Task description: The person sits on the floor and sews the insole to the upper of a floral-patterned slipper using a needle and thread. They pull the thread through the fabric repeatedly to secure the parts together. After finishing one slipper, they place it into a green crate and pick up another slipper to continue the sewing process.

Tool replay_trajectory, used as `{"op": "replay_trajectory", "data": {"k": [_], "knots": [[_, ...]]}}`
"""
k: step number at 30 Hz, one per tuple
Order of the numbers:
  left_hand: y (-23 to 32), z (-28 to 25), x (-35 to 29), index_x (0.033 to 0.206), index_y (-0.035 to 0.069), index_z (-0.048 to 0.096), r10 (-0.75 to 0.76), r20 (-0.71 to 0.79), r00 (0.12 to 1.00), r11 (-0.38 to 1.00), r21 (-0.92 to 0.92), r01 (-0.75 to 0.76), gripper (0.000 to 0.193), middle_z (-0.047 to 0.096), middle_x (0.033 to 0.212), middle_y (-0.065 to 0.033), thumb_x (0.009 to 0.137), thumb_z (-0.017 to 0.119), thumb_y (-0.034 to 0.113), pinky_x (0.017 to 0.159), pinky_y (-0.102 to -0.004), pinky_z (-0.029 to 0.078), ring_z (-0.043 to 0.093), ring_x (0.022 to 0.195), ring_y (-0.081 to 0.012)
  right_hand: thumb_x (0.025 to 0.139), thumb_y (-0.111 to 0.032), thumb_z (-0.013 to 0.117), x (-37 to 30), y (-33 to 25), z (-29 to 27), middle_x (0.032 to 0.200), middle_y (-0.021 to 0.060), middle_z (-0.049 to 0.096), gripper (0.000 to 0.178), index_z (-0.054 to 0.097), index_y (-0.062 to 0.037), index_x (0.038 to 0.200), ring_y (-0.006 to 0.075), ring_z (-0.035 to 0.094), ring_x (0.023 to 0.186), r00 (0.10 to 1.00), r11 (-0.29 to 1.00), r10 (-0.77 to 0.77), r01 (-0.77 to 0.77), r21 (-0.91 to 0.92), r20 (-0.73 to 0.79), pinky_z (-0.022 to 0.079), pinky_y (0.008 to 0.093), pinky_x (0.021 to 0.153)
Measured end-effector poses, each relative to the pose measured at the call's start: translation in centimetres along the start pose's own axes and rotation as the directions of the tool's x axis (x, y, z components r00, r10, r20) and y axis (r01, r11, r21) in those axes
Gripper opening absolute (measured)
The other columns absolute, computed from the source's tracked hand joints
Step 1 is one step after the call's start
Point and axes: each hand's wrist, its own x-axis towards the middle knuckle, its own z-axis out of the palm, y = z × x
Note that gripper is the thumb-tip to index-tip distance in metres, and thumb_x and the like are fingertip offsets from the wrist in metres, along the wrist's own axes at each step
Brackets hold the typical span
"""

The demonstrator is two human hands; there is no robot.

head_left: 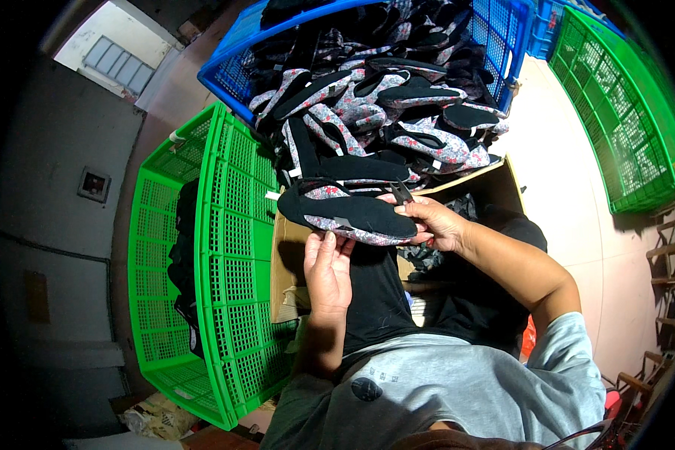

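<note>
A floral cloth slipper (360, 217) with a black sole lies across both my hands, sole side up and tilted toward me. My left hand (328, 270) grips its lower edge, thumb in front. At the slipper's right end, my right hand (435, 223) pinches it. That same hand also carries small black thread snips (401, 193), their tips pointing up past the slipper. Just beyond, a heap of similar slippers (367, 97) fills a blue crate (229, 75) and spills toward me, some soles up, some openings up.
A green crate (236, 277) with dark items stands upright at my left. A cardboard box (289, 262) sits open before my legs, dark scraps (427, 259) inside. Another green crate (615, 112) stands at the far right, near wooden racks (664, 255).
</note>
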Motion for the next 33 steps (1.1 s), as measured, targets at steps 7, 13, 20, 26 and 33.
{"op": "replay_trajectory", "data": {"k": [7,13,20,26,33], "knots": [[-0.4,-0.1,0.1,0.122,0.007,0.055,0.035,-0.022,0.999,0.998,0.055,-0.034,0.025,0.061,0.114,-0.0057,0.098,0.058,0.016,0.101,-0.0412,0.044,0.057,0.107,-0.0190,0.096,-0.019,0.059,0.0,0.1,0.1,0.066,-0.0064,0.047,0.040,0.052,-0.0101,0.134,0.0018,0.032,0.045,0.997,0.997,0.076,-0.075,-0.024,0.010,0.023,0.0170,0.038],[-0.1,0.3,-0.3,0.126,0.005,0.054,0.163,0.041,0.986,0.984,0.065,-0.165,0.032,0.061,0.119,-0.0085,0.094,0.058,0.002,0.099,-0.0382,0.047,0.059,0.106,-0.0191,0.099,-0.028,0.057,0.0,0.6,0.6,0.066,-0.0055,0.047,0.033,0.056,-0.0133,0.128,0.0029,0.032,0.045,0.996,0.978,0.086,-0.088,-0.191,-0.017,0.023,0.0188,0.039],[0.1,0.3,0.0,0.110,0.003,0.054,0.486,-0.049,0.872,0.849,0.265,-0.458,0.020,0.061,0.103,-0.0051,0.091,0.052,-0.004,0.088,-0.0309,0.049,0.059,0.091,-0.0125,0.103,-0.027,0.053,0.4,2.5,0.4,0.095,0.0048,0.061,0.034,0.055,0.0015,0.121,0.0128,0.063,0.087,0.947,0.707,-0.301,0.301,-0.640,0.112,0.050,0.0297,0.084],[-0.9,-1.1,1.4,0.096,0.005,0.048,0.486,-0.113,0.866,0.845,0.312,-0.434,0.009,0.057,0.094,-0.0026,0.092,0.054,-0.001,0.081,-0.0278,0.047,0.054,0.085,-0.0095,0.102,-0.034,0.052,0.0,1.8,0.0,0.093,0.0055,0.060,0.037,0.054,0.0001,0.116,0.0133,0.063,0.082,0.947,0.681,-0.296,0.302,-0.667,0.126,0.051,0.0299,0.078],[-1.4,-1.0,1.4,0.094,0.006,0.046,0.513,-0.097,0.853,0.798,0.420,-0.432,0.010,0.054,0.091,-0.0011,0.093,0.055,0.001,0.078,-0.0259,0.044,0.050,0.083,-0.0081,0.104,-0.036,0.048,-1.0,1.2,1.1,0.101,0.0086,0.059,0.036,0.051,-0.0035,0.120,0.0154,0.064,0.090,0.950,0.569,-0.171,0.312,-0.761,0.262,0.051,0.0323,0.081]]}}
